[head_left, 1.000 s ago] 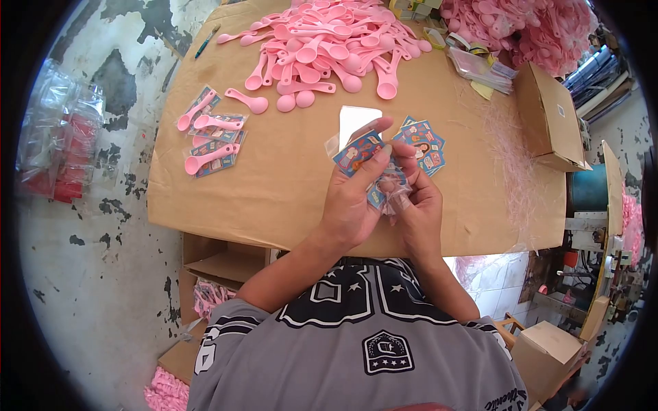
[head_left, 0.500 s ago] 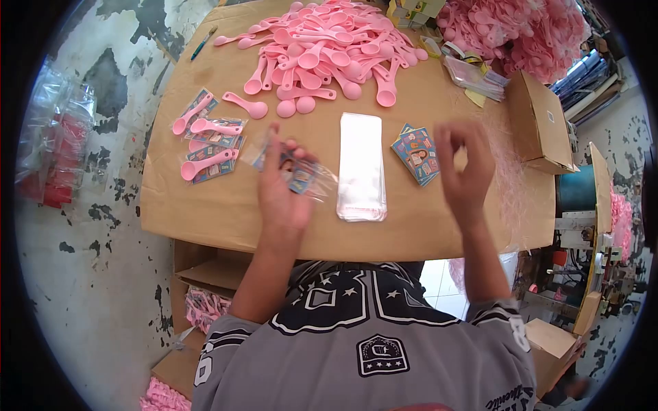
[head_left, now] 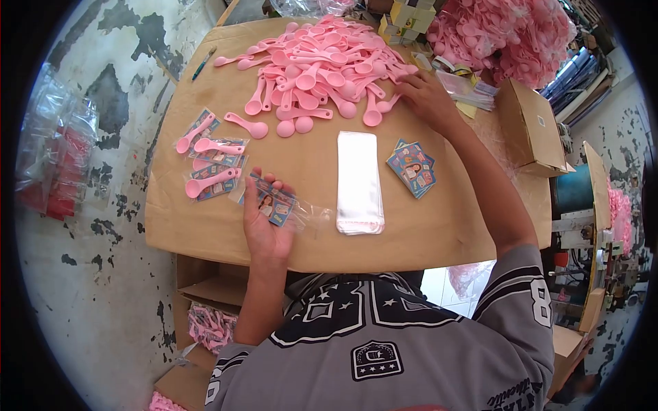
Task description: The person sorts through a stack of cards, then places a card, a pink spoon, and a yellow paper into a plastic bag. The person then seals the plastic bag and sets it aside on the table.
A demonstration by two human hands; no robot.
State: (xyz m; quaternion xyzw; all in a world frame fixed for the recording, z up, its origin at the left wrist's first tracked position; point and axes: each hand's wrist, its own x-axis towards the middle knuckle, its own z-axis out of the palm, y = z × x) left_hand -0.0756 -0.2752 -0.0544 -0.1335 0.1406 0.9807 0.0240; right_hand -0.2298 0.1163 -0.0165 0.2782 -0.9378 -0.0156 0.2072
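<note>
My left hand [head_left: 266, 233] is closed on a clear plastic bag [head_left: 312, 216] with a blue printed card [head_left: 279, 211] inside it. The bag's end sticks out to the right. At the right side of a large heap of pink scoops [head_left: 322, 61], my right hand [head_left: 426, 99] has its fingers closed around the handle end of one pink scoop [head_left: 388, 105]. Between the hands lies a stack of clear bags [head_left: 359, 181]. Right of that stack is a small pile of blue cards [head_left: 413, 171].
Bagged cards with pink scoops [head_left: 211, 183] lie at the left of the brown-covered table [head_left: 308, 253]. A pen [head_left: 203, 63] rests at the far left edge. A cardboard box [head_left: 531, 127] and a big bag of pink scoops [head_left: 500, 41] stand at the right.
My right hand has moved from beside the card pile up to the heap and taken hold of a scoop. My left hand still holds the bagged card, slightly lower.
</note>
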